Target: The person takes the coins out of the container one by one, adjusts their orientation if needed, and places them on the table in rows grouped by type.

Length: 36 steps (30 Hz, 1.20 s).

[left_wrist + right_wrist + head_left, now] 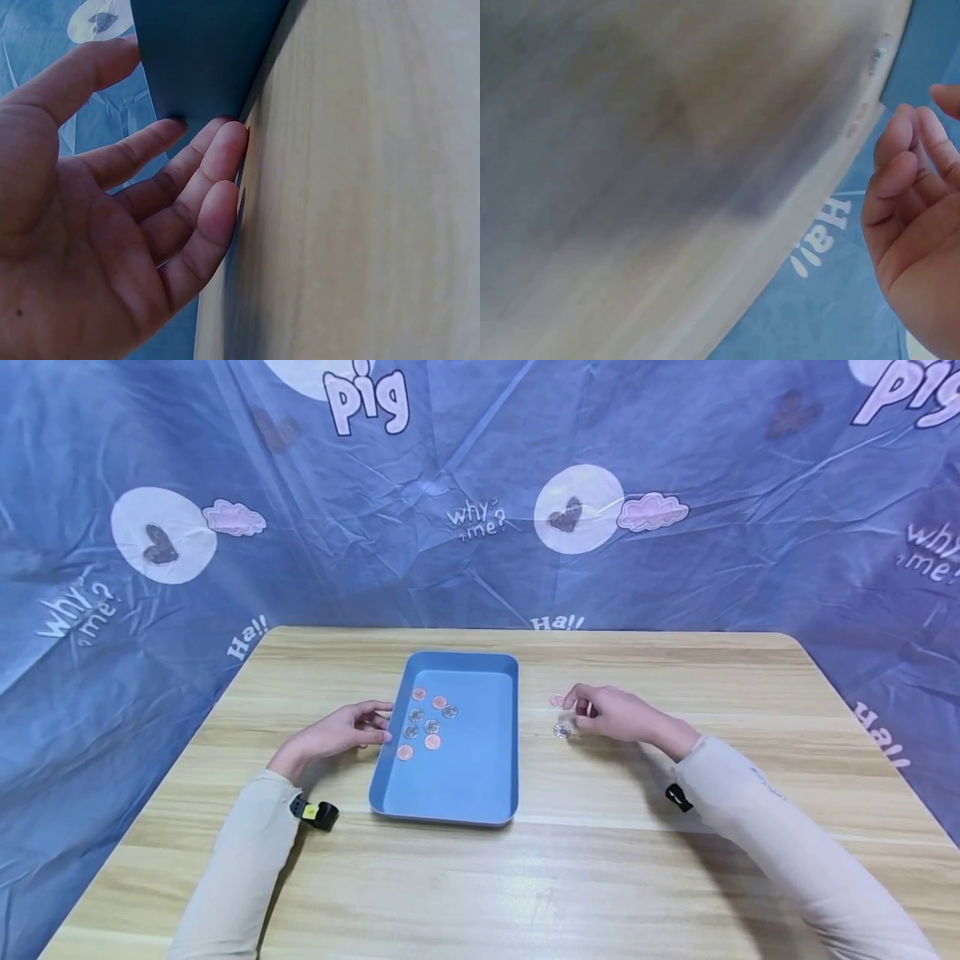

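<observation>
— Where are your hands?

— My left hand [341,735] rests open, its fingers [217,154] against the side of the blue tray [480,777]; seven coins [429,725] lie in it, just past my fingertips. My right hand [611,714] is loosely curled, holding nothing I can see, beside a pink coin [556,700] and a silver coin [562,731] on the desk [600,877].

— What could go wrong?

— I think a flat coin could slip from a pinch and roll away. My right wrist view is blurred, so I can't make out the fingertips clearly.
</observation>
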Motion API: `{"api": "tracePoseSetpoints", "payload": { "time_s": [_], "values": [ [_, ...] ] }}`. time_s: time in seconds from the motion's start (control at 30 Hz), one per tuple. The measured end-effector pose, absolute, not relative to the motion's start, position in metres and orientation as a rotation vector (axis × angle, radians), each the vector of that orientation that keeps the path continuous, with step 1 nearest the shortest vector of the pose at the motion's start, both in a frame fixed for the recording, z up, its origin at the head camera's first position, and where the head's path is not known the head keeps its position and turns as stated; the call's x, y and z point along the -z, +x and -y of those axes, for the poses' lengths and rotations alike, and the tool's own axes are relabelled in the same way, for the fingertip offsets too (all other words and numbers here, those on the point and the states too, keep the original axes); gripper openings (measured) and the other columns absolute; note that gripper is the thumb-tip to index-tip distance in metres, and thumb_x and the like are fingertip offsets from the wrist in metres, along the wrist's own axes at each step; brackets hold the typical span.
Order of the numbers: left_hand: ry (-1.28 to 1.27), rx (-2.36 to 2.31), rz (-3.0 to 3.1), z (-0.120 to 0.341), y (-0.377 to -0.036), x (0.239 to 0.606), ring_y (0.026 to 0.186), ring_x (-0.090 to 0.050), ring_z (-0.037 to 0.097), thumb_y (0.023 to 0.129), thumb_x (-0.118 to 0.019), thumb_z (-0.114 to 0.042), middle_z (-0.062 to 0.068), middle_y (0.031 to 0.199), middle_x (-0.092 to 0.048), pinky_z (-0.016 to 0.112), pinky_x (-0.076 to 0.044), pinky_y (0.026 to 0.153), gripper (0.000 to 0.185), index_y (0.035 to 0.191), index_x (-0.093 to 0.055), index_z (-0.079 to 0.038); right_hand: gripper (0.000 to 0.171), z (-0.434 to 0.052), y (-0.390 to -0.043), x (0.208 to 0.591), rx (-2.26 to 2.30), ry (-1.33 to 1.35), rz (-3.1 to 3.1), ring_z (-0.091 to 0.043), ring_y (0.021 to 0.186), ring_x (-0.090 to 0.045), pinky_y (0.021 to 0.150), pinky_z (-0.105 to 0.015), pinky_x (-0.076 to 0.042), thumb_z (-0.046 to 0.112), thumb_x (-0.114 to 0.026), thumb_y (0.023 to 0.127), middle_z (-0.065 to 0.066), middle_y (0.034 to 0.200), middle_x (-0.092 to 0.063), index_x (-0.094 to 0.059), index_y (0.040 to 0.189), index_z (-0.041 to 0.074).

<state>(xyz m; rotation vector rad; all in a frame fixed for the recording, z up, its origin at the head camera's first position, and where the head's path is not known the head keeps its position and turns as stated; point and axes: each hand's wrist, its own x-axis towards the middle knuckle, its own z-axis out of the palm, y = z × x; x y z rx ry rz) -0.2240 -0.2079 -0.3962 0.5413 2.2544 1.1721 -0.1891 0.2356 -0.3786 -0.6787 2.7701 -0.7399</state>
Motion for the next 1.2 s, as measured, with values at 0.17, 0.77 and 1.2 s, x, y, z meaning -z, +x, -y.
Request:
{"api": "tracePoseSetpoints", "payload": {
  "time_s": [0.17, 0.77, 1.2],
  "values": [
    [0.545, -1.164, -2.259, 0.208, -0.224, 0.396, 0.111, -0.058, 0.027, 0.093, -0.064, -0.021, 0.024, 0.125, -0.057, 0.038, -0.050, 0.096, 0.065, 0.145, -0.035, 0.003, 0.022, -0.235, -0.187, 0.369, 0.850, -0.666, -2.809, -0.011, 0.075, -0.056, 0.067, -0.025, -0.047, 0.011, -0.061, 0.089, -0.003, 0.087, -0.063, -0.060, 0.108, 0.002],
    [0.540, -1.156, -2.265, 0.209, -0.225, 0.397, 0.109, -0.059, 0.025, 0.093, -0.064, -0.022, 0.023, 0.124, -0.058, 0.034, -0.050, 0.094, 0.066, 0.146, -0.034, 0.002, 0.022, -0.198, -0.177, 0.337, 1.246, -0.672, -2.658, -0.010, 0.075, -0.056, 0.068, -0.021, -0.046, 0.009, -0.063, 0.090, -0.007, 0.089, -0.062, -0.060, 0.111, 0.000],
    [0.533, -1.159, -2.264, 0.209, -0.224, 0.396, 0.109, -0.059, 0.025, 0.093, -0.064, -0.022, 0.023, 0.125, -0.058, 0.033, -0.050, 0.090, 0.065, 0.146, -0.035, 0.002, 0.023, -0.149, -0.177, 0.332, 1.410, -0.645, -2.460, -0.016, 0.078, -0.052, 0.064, -0.023, -0.043, 0.011, -0.062, 0.092, -0.006, 0.091, -0.060, -0.059, 0.113, 0.002]
  ]
}}
